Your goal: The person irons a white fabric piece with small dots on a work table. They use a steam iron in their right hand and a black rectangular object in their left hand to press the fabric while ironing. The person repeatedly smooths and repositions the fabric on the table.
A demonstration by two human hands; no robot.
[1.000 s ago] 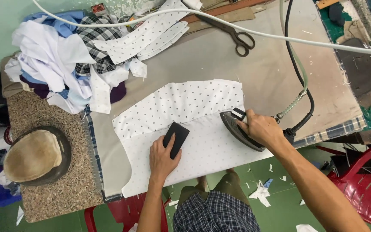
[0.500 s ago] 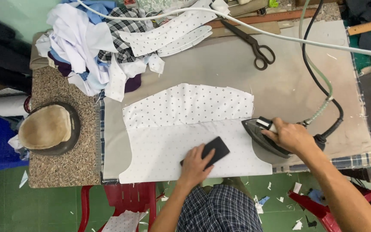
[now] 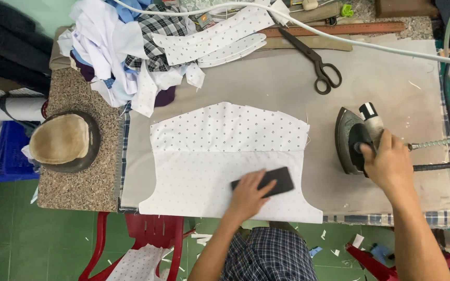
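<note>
1. The left hand (image 3: 248, 198) lies flat, fingers spread, on a small black block (image 3: 264, 181), pressing it onto the lower, folded half of a dotted white fabric piece (image 3: 225, 161). The flat palm looks meant to keep the cloth smooth and the fold from shifting.
2. The right hand (image 3: 386, 158) is closed around the handle of a dark iron (image 3: 352, 138), which sits sole-down on the grey worktop (image 3: 287, 83), just right of the fabric and not touching it. Parked there, it keeps heat off the cloth.
3. The fabric lies spread at the near edge of the worktop, its fold running side to side, within easy reach of both hands.
4. Scissors (image 3: 316, 62) lie beyond the fabric, well apart from it, and a heap of cloth pieces (image 3: 131, 47) is at the far left corner.
5. A padded round form (image 3: 63, 140) rests on the speckled side surface to the left.
</note>
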